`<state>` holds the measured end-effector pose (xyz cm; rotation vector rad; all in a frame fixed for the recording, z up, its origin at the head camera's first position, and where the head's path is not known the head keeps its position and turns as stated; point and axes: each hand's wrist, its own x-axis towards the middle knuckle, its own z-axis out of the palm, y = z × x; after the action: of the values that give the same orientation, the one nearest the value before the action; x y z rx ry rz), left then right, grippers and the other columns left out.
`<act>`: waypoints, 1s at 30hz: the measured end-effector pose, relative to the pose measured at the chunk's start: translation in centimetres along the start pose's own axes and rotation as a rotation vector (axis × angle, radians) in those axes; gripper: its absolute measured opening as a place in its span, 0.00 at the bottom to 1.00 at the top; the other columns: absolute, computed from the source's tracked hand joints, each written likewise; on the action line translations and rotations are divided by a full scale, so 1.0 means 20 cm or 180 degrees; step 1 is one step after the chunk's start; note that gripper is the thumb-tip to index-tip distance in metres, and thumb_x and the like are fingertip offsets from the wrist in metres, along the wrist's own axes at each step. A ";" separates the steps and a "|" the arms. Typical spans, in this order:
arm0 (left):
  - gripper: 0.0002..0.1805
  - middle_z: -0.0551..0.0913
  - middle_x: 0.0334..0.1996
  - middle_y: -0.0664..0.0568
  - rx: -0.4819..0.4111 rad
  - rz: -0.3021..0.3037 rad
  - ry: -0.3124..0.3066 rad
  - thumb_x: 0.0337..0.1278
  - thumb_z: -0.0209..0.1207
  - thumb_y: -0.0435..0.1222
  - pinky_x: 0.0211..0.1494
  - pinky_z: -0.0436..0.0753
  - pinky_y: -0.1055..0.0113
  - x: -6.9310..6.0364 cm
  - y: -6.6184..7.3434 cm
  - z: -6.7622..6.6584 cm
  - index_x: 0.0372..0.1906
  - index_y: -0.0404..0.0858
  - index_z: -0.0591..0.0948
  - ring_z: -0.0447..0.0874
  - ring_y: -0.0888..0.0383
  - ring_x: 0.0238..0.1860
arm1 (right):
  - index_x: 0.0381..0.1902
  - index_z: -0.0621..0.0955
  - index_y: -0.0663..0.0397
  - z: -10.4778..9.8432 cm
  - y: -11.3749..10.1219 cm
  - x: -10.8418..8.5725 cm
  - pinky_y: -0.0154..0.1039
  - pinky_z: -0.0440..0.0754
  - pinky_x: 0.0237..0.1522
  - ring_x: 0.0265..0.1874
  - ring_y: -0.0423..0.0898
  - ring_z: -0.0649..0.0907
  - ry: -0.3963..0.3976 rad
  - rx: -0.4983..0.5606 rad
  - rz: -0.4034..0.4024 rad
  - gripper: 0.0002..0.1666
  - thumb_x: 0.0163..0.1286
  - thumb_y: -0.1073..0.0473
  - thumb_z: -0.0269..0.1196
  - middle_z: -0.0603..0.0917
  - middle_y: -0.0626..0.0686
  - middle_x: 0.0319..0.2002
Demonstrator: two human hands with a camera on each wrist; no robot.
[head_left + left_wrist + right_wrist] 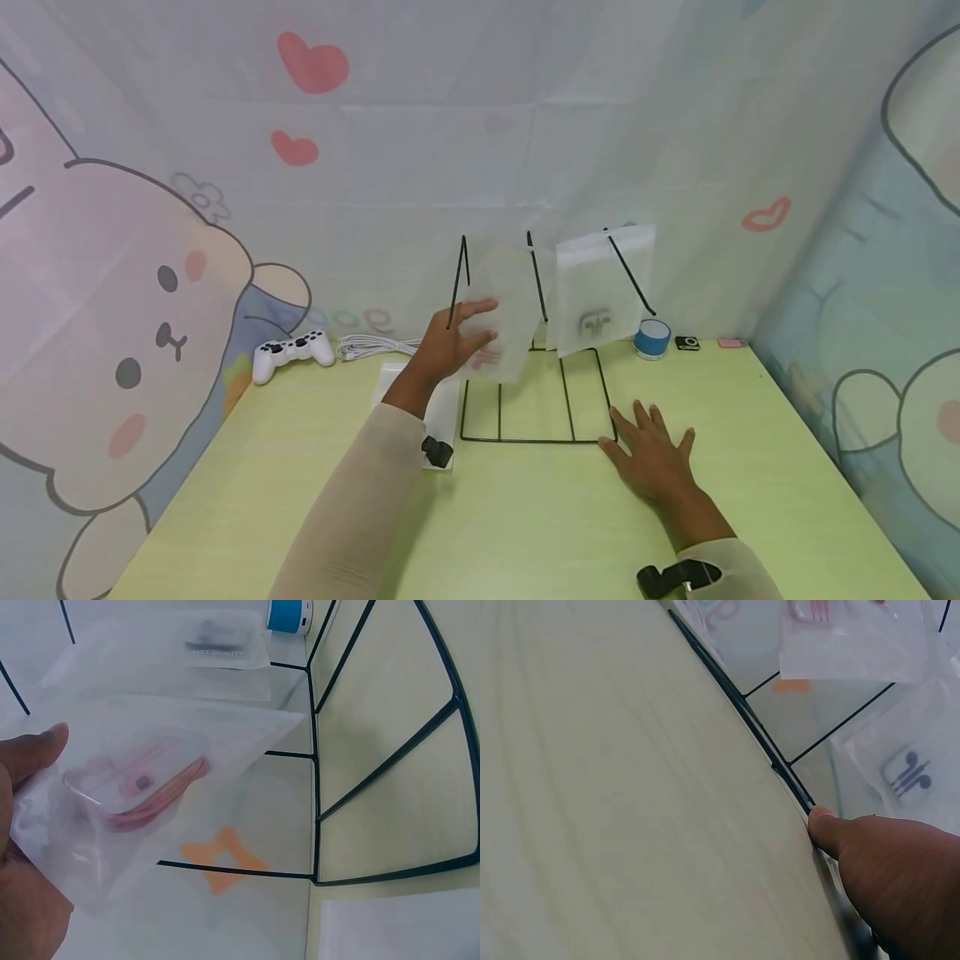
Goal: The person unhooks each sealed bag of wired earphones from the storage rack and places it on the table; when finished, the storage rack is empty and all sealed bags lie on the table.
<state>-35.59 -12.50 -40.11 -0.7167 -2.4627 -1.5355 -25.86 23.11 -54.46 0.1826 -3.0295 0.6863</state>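
My left hand (442, 346) grips the left side of a frosted zip bag (513, 317) at the middle prong of a black wire display rack (536, 441). Through the bag a pink-and-clear case (139, 780) shows. Whether the bag's top is on the prong I cannot tell. Another frosted bag, with an earphone case (595, 322) inside, hangs at the right prong (630, 275). The left prong (457, 279) is bare. With fingers spread, my right hand (652, 458) rests on the table, its thumb touching the rack's front right corner.
Left of the rack lies a flat white packet (442, 421), partly behind my left forearm. Along the back stand a white game controller (292, 354), a coiled white cable (371, 347), a blue cylinder (652, 339), a small black player (687, 343) and a pink block (729, 343).
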 end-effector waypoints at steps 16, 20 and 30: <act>0.30 0.79 0.78 0.51 0.0083 -0.0149 -0.0109 0.69 0.72 0.38 0.84 0.70 0.39 -0.06 0.06 -0.03 0.74 0.53 0.84 0.69 0.47 0.84 | 0.87 0.66 0.44 0.00 0.00 0.00 0.93 0.31 0.71 0.87 0.75 0.50 0.0034 -0.0007 -0.0007 0.44 0.85 0.29 0.51 0.55 0.69 0.88; 0.29 0.79 0.78 0.51 0.0027 -0.0226 -0.0133 0.68 0.72 0.38 0.74 0.77 0.46 -0.07 0.06 -0.05 0.73 0.55 0.84 0.79 0.48 0.72 | 0.87 0.66 0.44 0.00 0.00 0.00 0.93 0.31 0.71 0.87 0.75 0.49 0.0037 -0.0007 -0.0008 0.44 0.85 0.29 0.51 0.54 0.69 0.88; 0.29 0.82 0.74 0.47 -0.0029 -0.0153 -0.0170 0.67 0.72 0.34 0.45 0.78 0.63 -0.12 0.10 -0.08 0.72 0.52 0.85 0.69 0.60 0.25 | 0.87 0.65 0.44 0.01 0.00 0.00 0.93 0.31 0.71 0.87 0.75 0.49 0.0023 -0.0011 0.0006 0.45 0.84 0.27 0.50 0.54 0.68 0.88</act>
<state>-32.75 -13.98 -38.65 -0.7142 -2.5310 -1.5651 -25.93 23.09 -54.62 0.1767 -3.0244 0.6802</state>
